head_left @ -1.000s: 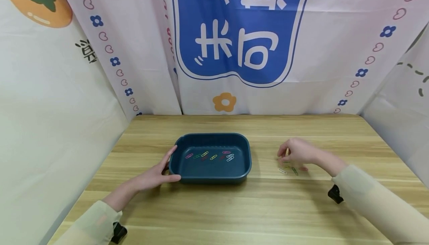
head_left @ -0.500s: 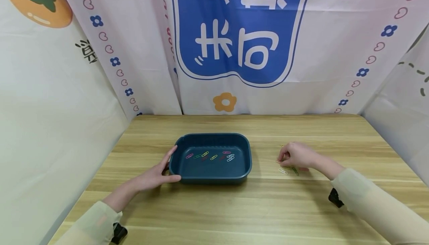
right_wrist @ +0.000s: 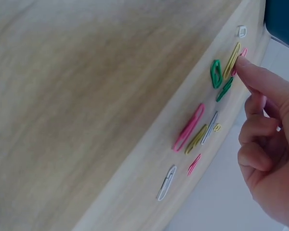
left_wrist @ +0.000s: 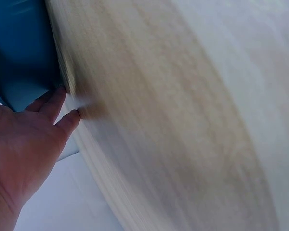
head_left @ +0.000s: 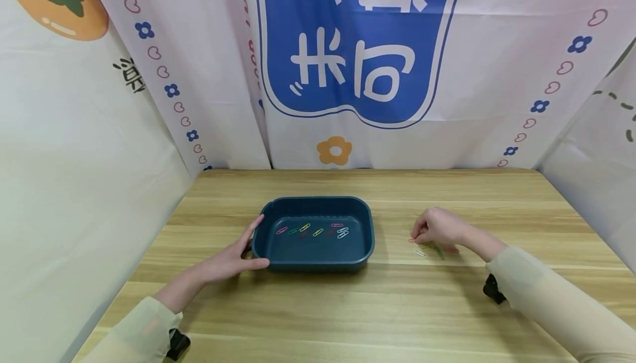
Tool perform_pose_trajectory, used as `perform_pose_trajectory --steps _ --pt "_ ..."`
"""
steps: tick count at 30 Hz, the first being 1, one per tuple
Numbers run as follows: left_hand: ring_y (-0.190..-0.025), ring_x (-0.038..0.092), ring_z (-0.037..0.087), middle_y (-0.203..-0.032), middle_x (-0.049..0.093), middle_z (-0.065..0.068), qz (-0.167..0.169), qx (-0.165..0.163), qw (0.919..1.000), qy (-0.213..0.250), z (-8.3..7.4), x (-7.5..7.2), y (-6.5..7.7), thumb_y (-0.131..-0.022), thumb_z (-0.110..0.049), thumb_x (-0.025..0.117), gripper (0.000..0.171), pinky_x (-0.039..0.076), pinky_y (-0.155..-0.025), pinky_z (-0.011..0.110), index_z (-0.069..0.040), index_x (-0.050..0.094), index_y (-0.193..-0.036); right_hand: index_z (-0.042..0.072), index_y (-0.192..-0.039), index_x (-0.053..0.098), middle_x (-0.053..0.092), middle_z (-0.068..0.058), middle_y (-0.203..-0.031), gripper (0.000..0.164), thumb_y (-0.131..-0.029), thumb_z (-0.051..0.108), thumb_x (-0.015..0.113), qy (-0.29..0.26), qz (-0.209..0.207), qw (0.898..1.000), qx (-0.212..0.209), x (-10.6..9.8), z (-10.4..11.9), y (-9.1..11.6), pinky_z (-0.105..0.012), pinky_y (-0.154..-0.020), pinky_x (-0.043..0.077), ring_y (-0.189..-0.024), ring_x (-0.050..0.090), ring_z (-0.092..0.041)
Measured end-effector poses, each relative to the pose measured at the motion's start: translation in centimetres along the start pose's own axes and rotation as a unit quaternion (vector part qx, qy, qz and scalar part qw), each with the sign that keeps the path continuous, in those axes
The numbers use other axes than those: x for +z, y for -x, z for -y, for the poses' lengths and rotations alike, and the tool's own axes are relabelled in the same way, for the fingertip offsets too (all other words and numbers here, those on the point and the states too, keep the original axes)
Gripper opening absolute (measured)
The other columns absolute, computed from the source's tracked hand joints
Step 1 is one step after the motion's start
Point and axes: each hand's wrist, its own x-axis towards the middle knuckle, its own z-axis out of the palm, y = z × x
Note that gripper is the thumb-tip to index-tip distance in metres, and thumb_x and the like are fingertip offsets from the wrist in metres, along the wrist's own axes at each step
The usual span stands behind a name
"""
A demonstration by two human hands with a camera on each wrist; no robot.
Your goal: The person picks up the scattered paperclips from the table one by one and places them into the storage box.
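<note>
Pinching pink clip [right_wrist: 244, 52], prob., R hand [head_left: 439, 227] is narrower vs. 1s ago.

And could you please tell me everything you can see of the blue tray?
The blue tray is dark, with a slight green cast, and looks like smooth plastic. It is rectangular with rounded corners, raised walls and a flat floor. It sits upright on the wooden table, its long sides running left to right. Colored paper clips lie scattered on its floor. The left hand touches its left end, thumb at the near corner.
</note>
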Motion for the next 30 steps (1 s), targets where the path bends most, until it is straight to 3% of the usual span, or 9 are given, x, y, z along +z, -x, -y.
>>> perform_pose_trajectory --steps 8,15,21,30 --pt "-0.138 0.023 0.047 -0.158 0.005 0.026 0.001 0.004 1.0 0.008 0.0 0.0 -0.1 -0.093 -0.033 0.065 0.096 0.016 -0.107 0.066 -0.033 -0.008 -0.155 0.015 -0.078 0.072 0.067 0.011 -0.081 0.008 -0.082 0.012 0.078 -0.025 0.002 1.0 0.006 -0.2 0.1 0.0 -0.035 -0.075 0.051 -0.075 0.062 -0.006" --pt "-0.138 0.023 0.047 -0.158 0.006 0.026 0.002 0.004 1.0 0.001 0.0 -0.1 -0.1 -0.093 -0.034 0.065 0.096 0.017 -0.106 0.066 -0.033 -0.009 -0.155 0.016 -0.074 0.073 0.067 0.01 -0.076 0.01 -0.082 0.012 0.078 -0.014 -0.015 0.999 -0.026 -1.5 0.6 -0.3 -0.027 -0.06 0.043 -0.064 0.053 -0.007" --pt "-0.138 0.023 0.047 -0.158 0.006 0.027 0.004 0.002 1.0 -0.002 -0.1 -0.1 -0.1 -0.093 -0.035 0.065 0.096 0.016 -0.106 0.067 -0.033 -0.009 -0.155 0.01 -0.077 0.073 0.066 0.009 -0.074 0.008 -0.082 0.006 0.076 -0.018 -0.028 0.998 -0.055 -3.7 2.2 -1.2 -0.024 -0.053 0.04 -0.059 0.051 -0.01" --pt "-0.139 0.021 0.047 -0.158 0.005 0.027 0.005 0.008 0.9999 0.006 0.0 0.0 0.0 -0.094 -0.033 0.065 0.096 0.015 -0.107 0.066 -0.032 -0.009 -0.155 0.017 -0.077 0.073 0.067 0.007 -0.074 0.009 -0.085 0.013 0.076 -0.009 -0.05 0.995 -0.081 -6.2 6.1 -3.3 -0.025 -0.052 0.041 -0.056 0.051 -0.011"
